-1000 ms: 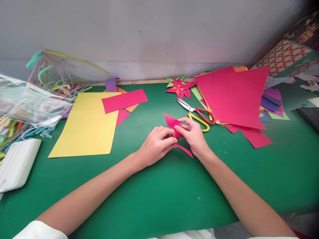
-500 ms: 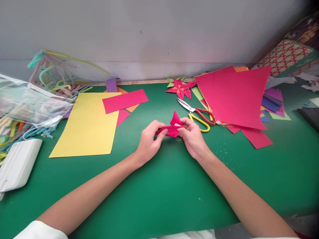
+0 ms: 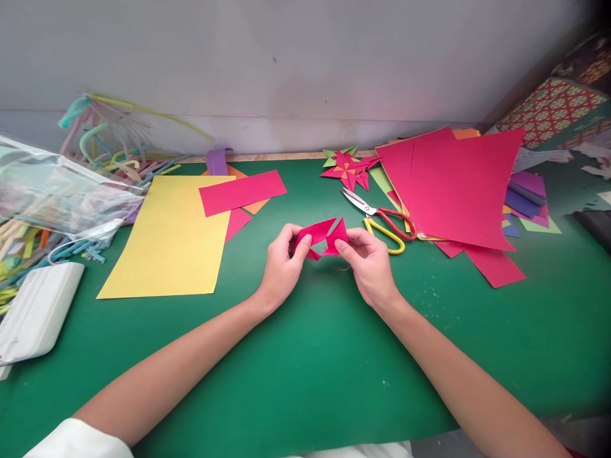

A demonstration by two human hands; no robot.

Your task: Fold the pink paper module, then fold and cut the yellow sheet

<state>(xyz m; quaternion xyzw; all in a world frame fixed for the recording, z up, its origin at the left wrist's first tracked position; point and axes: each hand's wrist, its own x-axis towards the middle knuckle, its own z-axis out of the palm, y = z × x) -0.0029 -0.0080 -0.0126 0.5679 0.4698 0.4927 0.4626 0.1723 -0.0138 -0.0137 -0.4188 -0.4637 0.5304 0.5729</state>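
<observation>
Between my hands is a small folded piece of red paper (image 3: pixel 317 230), lifted over the green table (image 3: pixel 296 356). Its flaps stand apart, with a gap in the middle that shows green. My left hand (image 3: pixel 284 261) pinches the paper's left side between thumb and fingers. On the right side, my right hand (image 3: pixel 370 264) grips it the same way, thumb in front. Scissors (image 3: pixel 382 216) with one red and one yellow handle lie just beyond my right hand. Behind them rest folded red and green paper stars (image 3: pixel 347 168).
A yellow sheet (image 3: pixel 167 242) lies at left under a red paper strip (image 3: pixel 243 193). Large red sheets (image 3: pixel 453 184) are stacked at right beside coloured scraps (image 3: pixel 527 197). Pipe cleaners (image 3: pixel 119 159), a plastic bag (image 3: pixel 62 191) and a white device (image 3: pixel 41 312) sit far left.
The red paper has been opened out: its flaps have spread, and a gap shows between them. Both hands keep their hold, with the right thumb now on the paper's front. The view has shifted slightly.
</observation>
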